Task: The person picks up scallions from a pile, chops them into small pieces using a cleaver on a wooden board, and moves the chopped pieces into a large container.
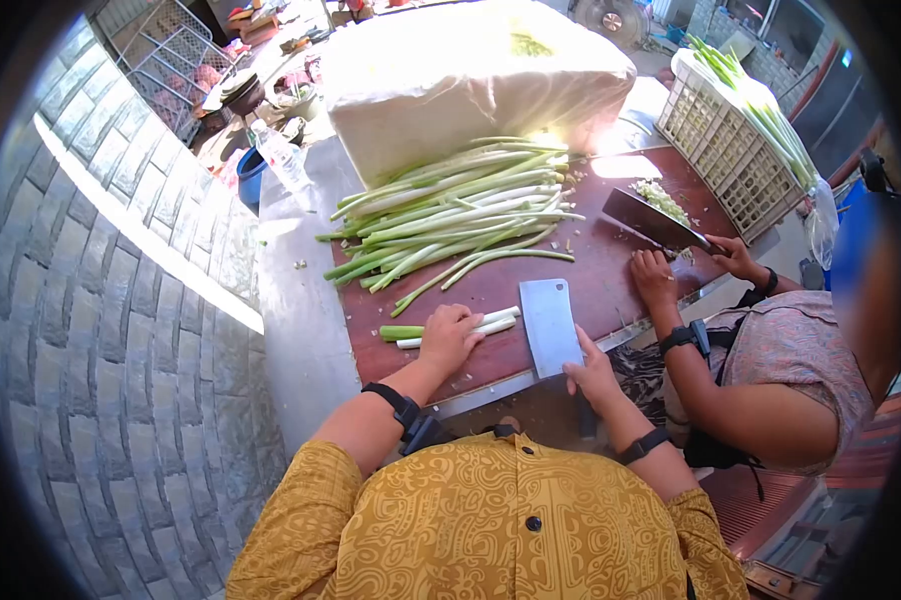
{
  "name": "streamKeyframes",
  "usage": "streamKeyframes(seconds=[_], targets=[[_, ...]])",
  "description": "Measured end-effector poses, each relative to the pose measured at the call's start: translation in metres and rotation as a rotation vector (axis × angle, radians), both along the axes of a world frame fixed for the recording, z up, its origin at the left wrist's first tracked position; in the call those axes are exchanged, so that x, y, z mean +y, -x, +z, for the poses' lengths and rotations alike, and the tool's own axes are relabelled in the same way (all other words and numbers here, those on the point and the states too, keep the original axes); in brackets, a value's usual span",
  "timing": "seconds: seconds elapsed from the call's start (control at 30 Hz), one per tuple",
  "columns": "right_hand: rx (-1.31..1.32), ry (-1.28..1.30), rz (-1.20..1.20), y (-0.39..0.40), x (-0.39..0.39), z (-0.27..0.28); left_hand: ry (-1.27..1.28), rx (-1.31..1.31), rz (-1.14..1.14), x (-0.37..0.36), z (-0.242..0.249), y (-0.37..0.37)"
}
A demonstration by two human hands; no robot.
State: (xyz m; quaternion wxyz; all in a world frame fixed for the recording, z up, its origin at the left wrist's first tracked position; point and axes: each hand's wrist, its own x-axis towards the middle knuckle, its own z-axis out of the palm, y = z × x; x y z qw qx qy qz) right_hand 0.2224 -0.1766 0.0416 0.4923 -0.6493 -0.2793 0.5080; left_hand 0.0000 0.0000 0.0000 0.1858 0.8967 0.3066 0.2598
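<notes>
My left hand [451, 338] is closed over a few cut green onion stalks [499, 321] lying on the reddish-brown cutting board [596, 285]. Their white ends stick out to the right of my fingers. Gripped in my right hand [593, 374] is a cleaver [548, 325], its broad blade just right of those stalk ends; the handle is mostly hidden by the hand. Beyond my left hand lies a large pile of long green onions [461, 215], spread across the board.
On the right, a co-worker's hands [656, 280] work with a dark cleaver [653, 220] beside chopped green onion [663, 198]. A plastic crate [723, 145] of green onions stands behind. A covered white box [471, 115] borders the far side, a brick wall [121, 340] the left.
</notes>
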Motion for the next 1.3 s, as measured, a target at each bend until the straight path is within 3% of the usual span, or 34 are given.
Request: streamKeyframes(seconds=[0.57, 1.3], targets=[[0.049, -0.038, -0.049, 0.003, 0.000, -0.011, 0.028, 0.011, 0.025, 0.001, -0.001, -0.002], [0.021, -0.013, 0.179, -0.011, 0.020, -0.004, 0.035, 0.028, 0.027, 0.004, -0.004, -0.004]])
